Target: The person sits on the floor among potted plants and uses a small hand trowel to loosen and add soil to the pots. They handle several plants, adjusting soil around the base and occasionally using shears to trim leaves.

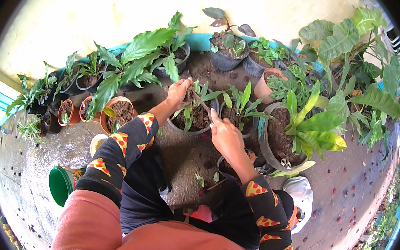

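In front of me stands a round dark pot [195, 132] of soil with a leafy green plant [187, 115] in it. Over its far left edge is my left hand [178, 92], its fingers closed on brown material that looks like soil or roots. My right hand [225, 134] is at the pot's right side, its index finger extended to the end of a thin brown stick-like piece [201, 103] that slants across the pot between both hands. Whether the right hand grips this piece cannot be told. Close on the right is a second dark pot with a green plant [243, 102].
Terracotta-coloured pots [120, 99] stand at the left, above a green bucket [58, 185]. A large grey pot [263, 137] with a broad-leaved plant is at the right, with a white bag [304, 193] nearer me. More potted plants line the wall [89, 10].
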### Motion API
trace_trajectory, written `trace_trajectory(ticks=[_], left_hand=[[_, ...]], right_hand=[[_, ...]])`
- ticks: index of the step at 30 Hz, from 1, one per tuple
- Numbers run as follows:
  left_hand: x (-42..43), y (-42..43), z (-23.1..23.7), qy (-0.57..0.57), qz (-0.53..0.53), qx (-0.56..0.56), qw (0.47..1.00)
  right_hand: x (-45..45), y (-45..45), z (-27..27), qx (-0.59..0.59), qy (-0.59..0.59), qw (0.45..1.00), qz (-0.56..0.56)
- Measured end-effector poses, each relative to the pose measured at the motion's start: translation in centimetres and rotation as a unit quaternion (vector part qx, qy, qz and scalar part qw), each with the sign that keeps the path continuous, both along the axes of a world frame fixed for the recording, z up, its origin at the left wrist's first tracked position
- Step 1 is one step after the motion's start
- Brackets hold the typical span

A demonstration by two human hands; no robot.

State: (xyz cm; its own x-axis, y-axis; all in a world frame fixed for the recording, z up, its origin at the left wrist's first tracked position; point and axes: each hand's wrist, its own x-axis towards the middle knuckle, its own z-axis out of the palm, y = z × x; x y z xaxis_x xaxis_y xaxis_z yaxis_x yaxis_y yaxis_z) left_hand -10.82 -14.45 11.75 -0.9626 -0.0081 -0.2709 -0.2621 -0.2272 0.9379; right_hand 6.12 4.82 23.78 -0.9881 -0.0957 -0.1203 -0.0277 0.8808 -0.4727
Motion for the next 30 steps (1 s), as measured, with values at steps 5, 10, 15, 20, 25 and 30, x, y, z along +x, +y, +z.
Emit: trace_trajectory(ticks=[5, 10, 15, 20, 25, 30], left_hand=[[0.0, -0.4, 1.1, -0.072, 0.007, 0.033, 0.997], [-0.2, -0.3, 2.6, -0.077, -0.045, 0.080, 0.993], [0.9, 0.7, 3.2, 0.004, -0.005, -0.040, 0.999], [2.2, 2.2, 3.0, 0.028, -0.011, -0.123, 0.992], [1.3, 1.5, 3.2, -0.090, -0.057, -0.039, 0.994], [0.1, 0.4, 3.1, -0.147, -0.065, -0.005, 0.987]], right_hand=[[0.2, 0.5, 0.5, -0.034, 0.028, 0.999, 0.015], [-0.9, 1.3, 0.9, -0.146, -0.063, 0.987, -0.007], [-0.9, 1.3, 0.7, -0.309, -0.292, 0.898, -0.115], [0.0, 0.6, -0.7, 0.005, -0.024, 1.000, -0.002], [-0.7, 1.9, -0.3, -0.028, -0.051, 0.998, 0.003], [-1.6, 2.7, 0.5, -0.154, -0.093, 0.984, 0.006]])
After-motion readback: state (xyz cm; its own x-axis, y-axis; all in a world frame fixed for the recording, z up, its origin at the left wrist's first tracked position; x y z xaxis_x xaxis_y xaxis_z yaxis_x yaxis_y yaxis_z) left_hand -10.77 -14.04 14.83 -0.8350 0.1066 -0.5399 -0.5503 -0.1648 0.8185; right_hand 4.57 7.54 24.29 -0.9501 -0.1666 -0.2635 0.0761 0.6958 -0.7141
